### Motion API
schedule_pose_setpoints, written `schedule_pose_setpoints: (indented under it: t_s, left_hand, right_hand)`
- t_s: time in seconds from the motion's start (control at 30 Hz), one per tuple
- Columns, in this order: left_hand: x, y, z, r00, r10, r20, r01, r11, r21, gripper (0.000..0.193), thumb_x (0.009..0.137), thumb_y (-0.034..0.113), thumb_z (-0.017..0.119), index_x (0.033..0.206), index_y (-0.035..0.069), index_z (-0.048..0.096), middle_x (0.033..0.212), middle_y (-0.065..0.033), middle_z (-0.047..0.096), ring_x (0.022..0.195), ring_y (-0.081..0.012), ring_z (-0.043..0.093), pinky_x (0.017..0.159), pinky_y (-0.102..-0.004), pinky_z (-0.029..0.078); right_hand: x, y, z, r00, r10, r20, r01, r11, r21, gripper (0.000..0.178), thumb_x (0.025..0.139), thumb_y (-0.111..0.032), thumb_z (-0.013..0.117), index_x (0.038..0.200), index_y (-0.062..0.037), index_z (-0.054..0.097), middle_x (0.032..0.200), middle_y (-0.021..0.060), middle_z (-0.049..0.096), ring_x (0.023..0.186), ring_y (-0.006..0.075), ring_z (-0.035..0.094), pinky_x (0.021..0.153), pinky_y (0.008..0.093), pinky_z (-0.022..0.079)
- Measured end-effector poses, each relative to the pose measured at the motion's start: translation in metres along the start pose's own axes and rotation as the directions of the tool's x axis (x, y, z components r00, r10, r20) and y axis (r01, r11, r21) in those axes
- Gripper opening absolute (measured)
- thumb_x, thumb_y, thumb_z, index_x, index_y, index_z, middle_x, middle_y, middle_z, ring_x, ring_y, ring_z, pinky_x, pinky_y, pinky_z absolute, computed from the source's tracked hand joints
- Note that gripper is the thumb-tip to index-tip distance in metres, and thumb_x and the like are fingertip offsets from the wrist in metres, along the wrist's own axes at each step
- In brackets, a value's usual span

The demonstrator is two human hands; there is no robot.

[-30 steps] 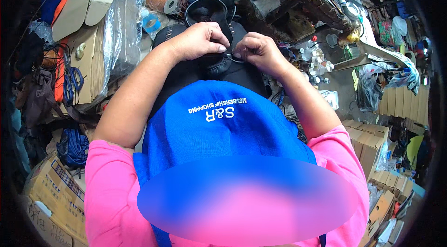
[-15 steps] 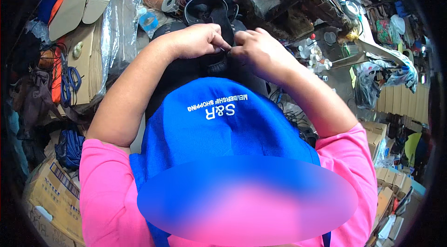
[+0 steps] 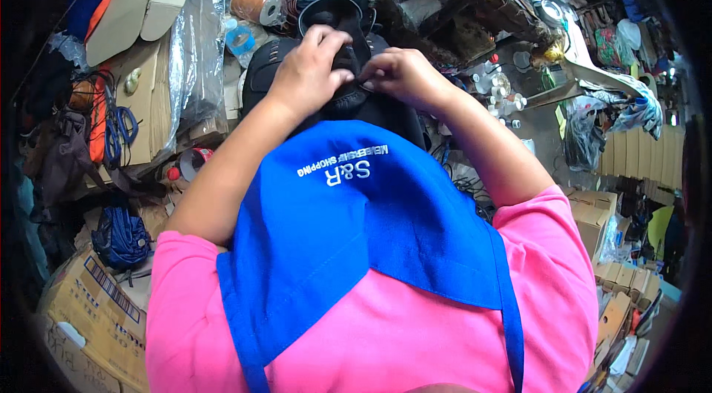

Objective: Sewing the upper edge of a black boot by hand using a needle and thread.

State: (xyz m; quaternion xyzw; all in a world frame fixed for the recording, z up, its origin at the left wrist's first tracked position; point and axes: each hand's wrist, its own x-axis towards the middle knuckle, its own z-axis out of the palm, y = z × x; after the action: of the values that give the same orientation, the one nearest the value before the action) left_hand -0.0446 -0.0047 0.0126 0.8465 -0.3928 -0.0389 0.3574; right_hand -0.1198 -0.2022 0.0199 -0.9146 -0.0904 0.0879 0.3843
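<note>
Past the far edge of the apron (image 3: pixel 356 207) sits, I think, a black shoe (image 3: pixel 347 102); left hand (image 3: pixel 308 70) loosely spread, right hand (image 3: pixel 393 78) pinched, on what's unclear. Weak bracing could tip it.

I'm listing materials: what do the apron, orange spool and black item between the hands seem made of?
Apron: matte cloth, by its soft folds. Orange spool: thread, probably synthetic, by its glossy sheen. Black item: perhaps leather or synthetic, its surface dull; shadow hides detail.
</note>
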Motion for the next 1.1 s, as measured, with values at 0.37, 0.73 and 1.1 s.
schedule_pose_setpoints:
  t_s: [0.37,0.73,1.1]
  left_hand:
    - [-0.050,-0.054,-0.087,0.919,-0.389,0.063,0.372,0.804,-0.463,0.045,0.093,0.043,0.052,0.076,0.002,0.061,0.081,-0.0157,0.062,0.084,-0.0220,0.063,0.081,-0.0351,0.046]
    - [-0.005,-0.068,-0.044,0.753,-0.579,0.312,0.241,-0.199,-0.950,0.046,0.098,0.034,0.047,0.059,0.016,0.032,0.056,0.0006,0.031,0.049,-0.0150,0.033,0.068,-0.0372,0.045]
    - [-0.072,-0.010,-0.115,0.962,-0.261,0.080,0.273,0.931,-0.243,0.026,0.091,0.013,0.054,0.114,0.007,0.065,0.108,-0.0089,0.064,0.104,-0.0167,0.057,0.093,-0.0289,0.042]
  right_hand:
    - [-0.070,0.030,-0.057,0.911,0.387,-0.142,-0.269,0.818,0.508,0.027,0.090,-0.029,0.063,0.099,-0.0039,0.067,0.087,0.0012,0.067,0.085,0.0101,0.060,0.085,0.0296,0.047]
    - [-0.096,0.064,0.019,0.968,0.059,-0.242,-0.168,0.874,-0.457,0.034,0.091,-0.036,0.055,0.072,-0.0082,0.059,0.067,0.0090,0.059,0.065,0.0275,0.058,0.065,0.0352,0.040]
    - [-0.039,0.024,-0.043,0.939,0.076,-0.336,-0.022,0.986,0.163,0.052,0.083,-0.031,0.070,0.128,-0.0108,0.056,0.113,0.0149,0.057,0.105,0.0250,0.058,0.092,0.0355,0.046]
